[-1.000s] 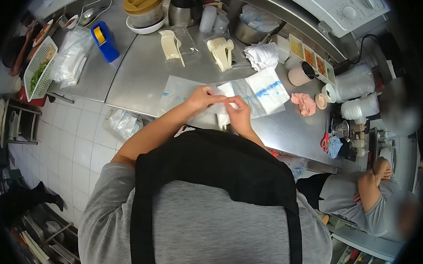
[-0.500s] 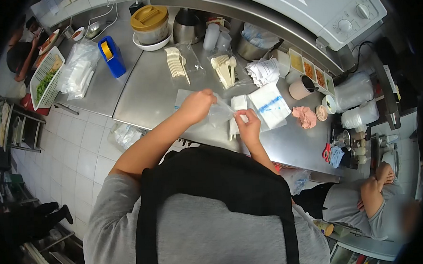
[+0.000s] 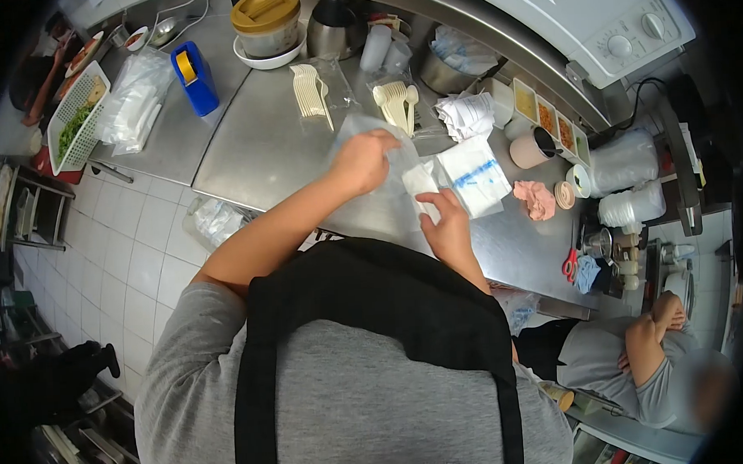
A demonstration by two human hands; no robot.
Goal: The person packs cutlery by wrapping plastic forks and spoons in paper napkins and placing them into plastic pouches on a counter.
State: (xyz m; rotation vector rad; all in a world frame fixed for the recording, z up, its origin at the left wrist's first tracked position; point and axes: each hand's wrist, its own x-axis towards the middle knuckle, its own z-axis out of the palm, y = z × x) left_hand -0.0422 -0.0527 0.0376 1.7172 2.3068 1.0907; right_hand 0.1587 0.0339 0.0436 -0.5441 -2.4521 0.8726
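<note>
My left hand (image 3: 362, 162) is closed on a clear plastic bag (image 3: 398, 158) and holds it up over the steel counter. My right hand (image 3: 448, 227) is closed at the lower edge of a folded white napkin (image 3: 420, 181), with plastic around it. To the right of the napkin lies a stack of white bags with blue print (image 3: 475, 178). Beyond my hands are plastic forks (image 3: 309, 92) and a second pack of cream cutlery (image 3: 394, 103). Crumpled white papers (image 3: 467, 115) sit behind the printed stack.
A blue tape dispenser (image 3: 194, 80) and a basket of greens (image 3: 78, 120) stand at the left. At the right are a pink cloth (image 3: 535, 200), a cup (image 3: 531, 147), red scissors (image 3: 569, 266) and food trays (image 3: 546, 118). A person with crossed arms (image 3: 646, 348) is at the lower right.
My left hand has pulled the clear bag up and away from the counter. My right hand has moved slightly right and down, and the napkin now lies tilted beside it.
</note>
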